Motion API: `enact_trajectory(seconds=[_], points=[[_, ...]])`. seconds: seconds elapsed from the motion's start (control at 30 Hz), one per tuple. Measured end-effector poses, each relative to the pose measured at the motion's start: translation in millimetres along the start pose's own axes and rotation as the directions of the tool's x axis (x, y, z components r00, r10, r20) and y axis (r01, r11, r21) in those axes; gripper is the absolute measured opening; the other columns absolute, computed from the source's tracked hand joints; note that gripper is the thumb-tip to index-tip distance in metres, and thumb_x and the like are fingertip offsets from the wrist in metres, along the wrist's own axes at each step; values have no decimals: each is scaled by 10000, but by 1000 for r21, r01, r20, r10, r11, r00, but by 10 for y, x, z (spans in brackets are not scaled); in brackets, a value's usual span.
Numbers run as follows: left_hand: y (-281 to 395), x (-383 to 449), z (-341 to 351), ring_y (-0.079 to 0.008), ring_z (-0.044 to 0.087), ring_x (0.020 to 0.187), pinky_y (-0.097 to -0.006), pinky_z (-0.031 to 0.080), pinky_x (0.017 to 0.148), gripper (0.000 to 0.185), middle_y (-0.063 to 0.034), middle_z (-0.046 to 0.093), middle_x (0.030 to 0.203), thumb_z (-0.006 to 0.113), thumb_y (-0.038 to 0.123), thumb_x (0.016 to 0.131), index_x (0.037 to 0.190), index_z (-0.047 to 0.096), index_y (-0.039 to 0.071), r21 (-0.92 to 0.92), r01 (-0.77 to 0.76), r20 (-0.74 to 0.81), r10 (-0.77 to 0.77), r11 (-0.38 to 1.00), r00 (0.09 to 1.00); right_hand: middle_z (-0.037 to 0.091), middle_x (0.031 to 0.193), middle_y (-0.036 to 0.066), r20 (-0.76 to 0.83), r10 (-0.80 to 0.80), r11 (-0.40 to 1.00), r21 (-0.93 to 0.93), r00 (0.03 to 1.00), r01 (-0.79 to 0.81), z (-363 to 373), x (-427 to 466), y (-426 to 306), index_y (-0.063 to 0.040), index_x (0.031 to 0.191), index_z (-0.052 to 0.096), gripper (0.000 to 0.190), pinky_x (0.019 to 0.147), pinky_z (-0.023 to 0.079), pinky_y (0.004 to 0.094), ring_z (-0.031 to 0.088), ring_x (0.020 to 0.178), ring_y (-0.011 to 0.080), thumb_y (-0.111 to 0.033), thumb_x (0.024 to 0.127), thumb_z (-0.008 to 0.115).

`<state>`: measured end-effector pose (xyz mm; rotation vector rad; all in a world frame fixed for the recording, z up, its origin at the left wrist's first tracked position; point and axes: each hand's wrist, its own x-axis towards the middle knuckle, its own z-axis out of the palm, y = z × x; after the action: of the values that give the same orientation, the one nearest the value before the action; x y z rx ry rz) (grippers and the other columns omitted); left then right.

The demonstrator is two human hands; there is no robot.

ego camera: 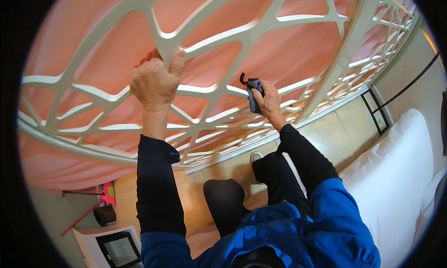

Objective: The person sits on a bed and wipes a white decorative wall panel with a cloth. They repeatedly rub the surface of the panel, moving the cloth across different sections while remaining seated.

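A white openwork lattice screen (pixel 216 90) stands before me, its bars branching around irregular openings. My left hand (pixel 153 77) is wrapped around one of its bars, thumb on the near face and fingertips hidden behind. To the right, my right hand (pixel 268 98) holds a bunched grey cloth (pixel 254 97) against or close to a lower bar; whether it touches cannot be made out. A dark loop sticks out at the top of the cloth. Pink fabric (pixel 290 55) hangs in folds behind the lattice.
A large piece covered in white cloth (pixel 387 184) stands at my right. On the tiled floor (pixel 335 128) a black frame (pixel 375 111) leans by the wall, near a black cable (pixel 408 84). At lower left are a pink dustpan (pixel 109 193), a dark cylindrical bin (pixel 104 215) and a white cabinet (pixel 87 241).
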<state>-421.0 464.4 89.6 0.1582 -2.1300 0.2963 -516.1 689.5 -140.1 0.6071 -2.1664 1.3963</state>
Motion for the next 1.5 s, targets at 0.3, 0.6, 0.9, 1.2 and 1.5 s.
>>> enact_trajectory(seconds=[0.3, 0.6, 0.9, 1.2, 1.5], points=[[-23, -6, 32, -380, 581, 575, -491, 461, 535, 733, -182, 571, 564, 506, 670, 883, 547, 571, 21, -19, 28, 21, -28, 999, 999, 590, 940, 58, 348, -358, 499, -713, 866, 493, -1195, 556, 800, -142, 1018, 619, 265, 790, 402, 402, 565, 953, 242, -207, 771, 691], [-14, 5, 77, -337, 542, 498, -441, 444, 548, 670, -146, 537, 509, 564, 617, 874, 523, 555, 46, -29, -48, -88, 45, 998, 995, 601, 994, 76, 145, -94, 679, -714, 985, 170, -1138, 443, 926, -105, 1048, 610, 300, 850, 422, 444, 557, 1009, 297, -201, 786, 720], [-28, -2, 94, -359, 521, 505, -465, 420, 494, 706, -162, 532, 525, 540, 637, 884, 510, 512, 39, -33, -21, -77, 19, 999, 997, 672, 901, 116, 92, 467, 641, 650, 879, -409, 10, 29, -277, -13, 1052, 626, 267, 729, 514, 349, 643, 809, 216, -194, 860, 669], [11, 20, 59, -306, 523, 467, -412, 420, 517, 656, -119, 529, 493, 596, 630, 844, 515, 546, 64, -20, -74, -185, 69, 997, 980, 601, 1135, 173, -93, -261, 951, 147, 961, 273, 118, -519, -920, -20, 1140, 595, 484, 934, 446, 433, 578, 1057, 364, 16, 665, 683], [-6, 22, 58, -332, 502, 481, -435, 403, 478, 704, -140, 516, 504, 560, 655, 863, 501, 501, 55, -35, -83, -194, 74, 996, 978, 607, 1094, 103, 179, -393, 905, -102, 902, 414, 535, -507, -551, -60, 1135, 594, 498, 780, 437, 416, 577, 988, 300, -49, 654, 719]])
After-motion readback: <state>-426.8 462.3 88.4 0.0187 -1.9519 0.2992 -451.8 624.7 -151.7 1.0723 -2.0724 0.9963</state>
